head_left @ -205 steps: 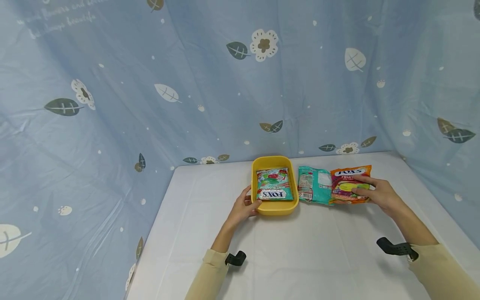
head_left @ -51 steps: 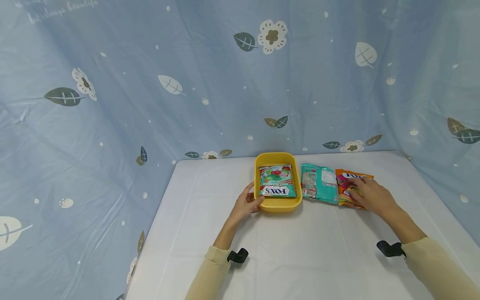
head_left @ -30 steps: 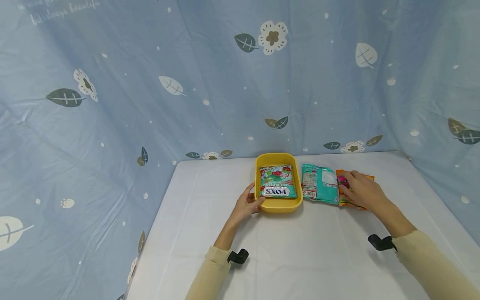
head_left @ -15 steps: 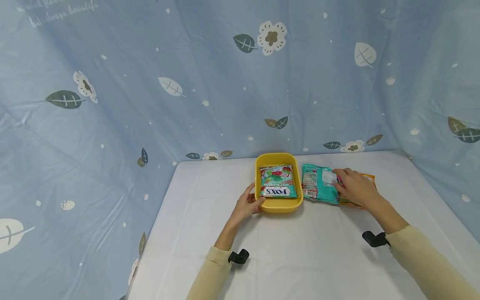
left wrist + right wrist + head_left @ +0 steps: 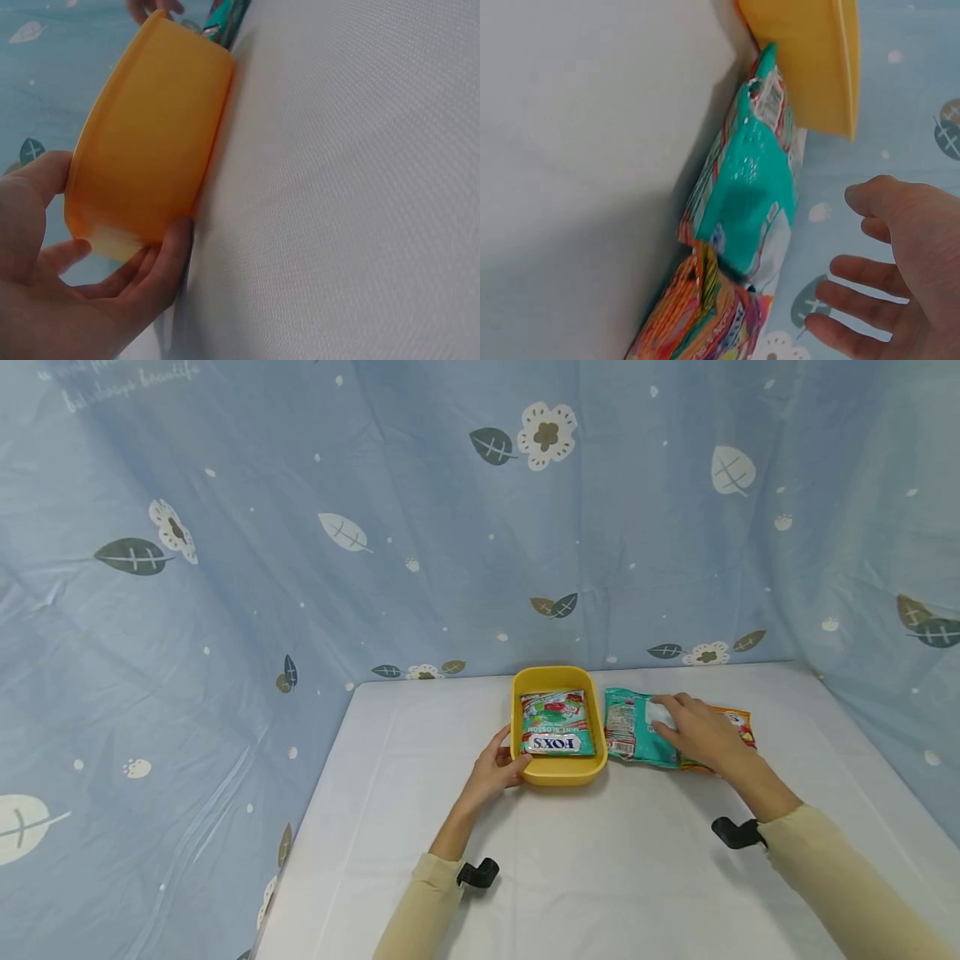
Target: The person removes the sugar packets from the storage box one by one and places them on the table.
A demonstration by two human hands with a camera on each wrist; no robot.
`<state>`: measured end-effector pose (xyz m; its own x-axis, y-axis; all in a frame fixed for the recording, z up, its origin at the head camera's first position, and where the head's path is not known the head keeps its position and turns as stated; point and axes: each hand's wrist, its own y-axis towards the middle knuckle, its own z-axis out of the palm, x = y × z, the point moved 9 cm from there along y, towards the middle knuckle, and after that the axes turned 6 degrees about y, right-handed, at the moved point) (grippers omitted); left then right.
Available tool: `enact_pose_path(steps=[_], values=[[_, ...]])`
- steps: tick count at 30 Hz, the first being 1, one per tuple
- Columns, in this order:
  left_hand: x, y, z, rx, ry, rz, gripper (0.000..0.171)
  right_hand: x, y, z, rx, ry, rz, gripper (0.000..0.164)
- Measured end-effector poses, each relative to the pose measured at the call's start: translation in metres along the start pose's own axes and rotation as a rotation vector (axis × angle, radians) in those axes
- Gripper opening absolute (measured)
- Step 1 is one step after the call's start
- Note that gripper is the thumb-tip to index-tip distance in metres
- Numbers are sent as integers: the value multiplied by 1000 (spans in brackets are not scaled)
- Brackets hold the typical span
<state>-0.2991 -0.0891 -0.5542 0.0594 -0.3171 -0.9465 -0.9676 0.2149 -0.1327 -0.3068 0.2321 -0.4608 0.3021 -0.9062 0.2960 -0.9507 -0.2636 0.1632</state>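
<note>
My left hand (image 5: 491, 775) grips the near left corner of a yellow plastic basket (image 5: 562, 772), thumb at the rim and fingers against the outer wall (image 5: 142, 135). Inside the basket lies a teal FOX'S Mint Blossom candy bag (image 5: 557, 723). To its right, a second teal candy bag (image 5: 621, 727) lies back side up. Over that bag hovers my right hand (image 5: 697, 731), fingers spread and holding nothing; the right wrist view shows it apart from the teal bag (image 5: 750, 187). An orange FOX'S fruit candy bag (image 5: 741, 723) lies under the right hand, partly hidden.
All of it stands on a white-covered table (image 5: 585, 868). A blue curtain (image 5: 420, 527) with leaf and flower prints hangs behind the table and at both sides. Each wrist wears a black camera mount (image 5: 478, 872).
Earlier my right hand held the orange bag by its right side; the bag now lies released beside the teal one. The right hand has moved left over the teal bag. My left hand stays put.
</note>
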Motion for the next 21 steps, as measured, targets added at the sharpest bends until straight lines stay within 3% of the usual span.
enact_pose_path(steps=[13,21], values=[[2,0,0,1,2,-21,75,11,12,5,58,2,2,53],[1,-1,-1,0,14,-27,75,20,16,3,43,0,-20,52]])
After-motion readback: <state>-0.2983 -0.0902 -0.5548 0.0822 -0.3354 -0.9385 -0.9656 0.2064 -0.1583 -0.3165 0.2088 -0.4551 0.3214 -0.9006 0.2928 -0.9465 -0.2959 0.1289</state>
